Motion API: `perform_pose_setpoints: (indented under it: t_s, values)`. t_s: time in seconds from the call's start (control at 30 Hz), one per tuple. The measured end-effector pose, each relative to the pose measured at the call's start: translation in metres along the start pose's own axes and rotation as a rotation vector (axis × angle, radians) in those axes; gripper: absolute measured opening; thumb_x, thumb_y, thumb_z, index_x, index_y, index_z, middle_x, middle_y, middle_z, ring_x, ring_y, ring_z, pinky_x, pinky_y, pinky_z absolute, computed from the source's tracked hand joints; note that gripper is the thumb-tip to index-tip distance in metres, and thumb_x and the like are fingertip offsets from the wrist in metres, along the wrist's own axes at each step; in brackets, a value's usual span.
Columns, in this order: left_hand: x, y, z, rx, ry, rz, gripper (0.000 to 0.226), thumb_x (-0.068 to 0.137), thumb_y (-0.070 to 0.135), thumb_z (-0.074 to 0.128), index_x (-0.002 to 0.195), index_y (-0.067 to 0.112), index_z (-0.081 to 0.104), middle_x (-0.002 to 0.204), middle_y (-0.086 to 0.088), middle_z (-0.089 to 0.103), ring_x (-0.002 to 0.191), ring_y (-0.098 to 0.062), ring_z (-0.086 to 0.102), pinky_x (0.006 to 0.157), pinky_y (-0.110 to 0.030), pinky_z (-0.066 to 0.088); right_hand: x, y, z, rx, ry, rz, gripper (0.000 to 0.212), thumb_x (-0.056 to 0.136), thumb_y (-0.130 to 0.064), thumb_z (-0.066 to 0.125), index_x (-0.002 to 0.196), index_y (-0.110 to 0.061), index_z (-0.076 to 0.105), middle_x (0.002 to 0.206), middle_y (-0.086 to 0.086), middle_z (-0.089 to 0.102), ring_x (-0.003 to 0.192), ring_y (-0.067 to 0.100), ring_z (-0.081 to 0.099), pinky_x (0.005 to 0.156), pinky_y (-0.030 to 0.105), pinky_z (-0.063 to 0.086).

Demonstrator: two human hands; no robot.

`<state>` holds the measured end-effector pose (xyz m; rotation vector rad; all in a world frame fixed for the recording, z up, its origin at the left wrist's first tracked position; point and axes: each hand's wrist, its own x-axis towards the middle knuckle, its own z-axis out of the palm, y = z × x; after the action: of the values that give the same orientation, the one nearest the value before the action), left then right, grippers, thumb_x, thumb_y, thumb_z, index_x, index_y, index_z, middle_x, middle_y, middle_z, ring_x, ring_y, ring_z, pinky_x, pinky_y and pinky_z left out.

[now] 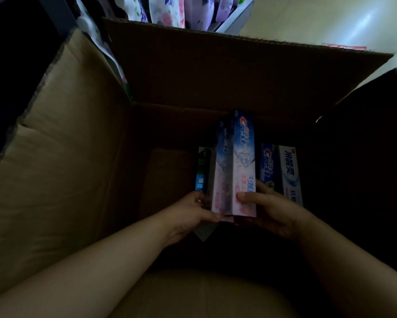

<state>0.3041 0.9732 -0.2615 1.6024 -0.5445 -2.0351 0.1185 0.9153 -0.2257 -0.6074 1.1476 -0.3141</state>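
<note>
As the left hand (192, 212) and right hand (268, 210) clasp the pink toothpaste boxes (235, 166) between them, low in the carton (192, 72), packing seems partway done: a green box (203, 166) beyond the left, a blue box (267, 164) and white box (289, 171) beyond the right, bare bottom left to fill.

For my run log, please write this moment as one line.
left hand, right hand: grip pink Crest boxes | where: inside cardboard box | beside: blue Crest box, white box

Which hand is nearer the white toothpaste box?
Right. The right hand grips the pink boxes just beside the white box; the left hand holds them from their far side, further off.
</note>
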Motion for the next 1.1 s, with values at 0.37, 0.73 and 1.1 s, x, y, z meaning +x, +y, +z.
perform_pose_setpoints:
  t_s: [0.37,0.73,1.1]
  values:
    - [-0.150,0.083,0.037,-0.244,0.015,-0.076,0.075,0.076,-0.025,0.052,0.121,0.032,0.032,0.121,-0.021,0.059,0.111,-0.035,0.061,0.093,-0.045,0.051,-0.120,-0.067,0.059,0.026,-0.047,0.056,0.054,0.073,0.000,0.067,0.121,-0.022,0.057,0.107,0.011,0.070,0.094,0.026,0.071,0.070,0.036,0.059]
    - [-0.392,0.194,0.100,-0.604,0.224,0.114,0.055,0.074,0.010,0.062,0.127,0.024,0.050,0.106,-0.008,0.073,0.086,-0.026,0.071,0.068,-0.037,0.056,-0.337,-0.192,0.183,-0.111,0.004,-0.168,0.065,0.074,-0.030,0.077,0.133,-0.024,0.052,0.120,0.001,0.068,0.111,0.019,0.064,0.086,0.031,0.055]
    - [-0.593,0.271,0.131,-0.691,0.746,0.200,0.032,0.086,-0.018,0.048,0.107,0.005,0.050,0.077,-0.015,0.061,0.063,-0.024,0.053,0.038,-0.013,0.041,-0.523,-0.311,0.268,-0.353,-0.107,-0.216,0.040,0.087,-0.001,0.064,0.119,-0.024,0.061,0.097,0.001,0.075,0.079,0.019,0.073,0.060,0.023,0.057]
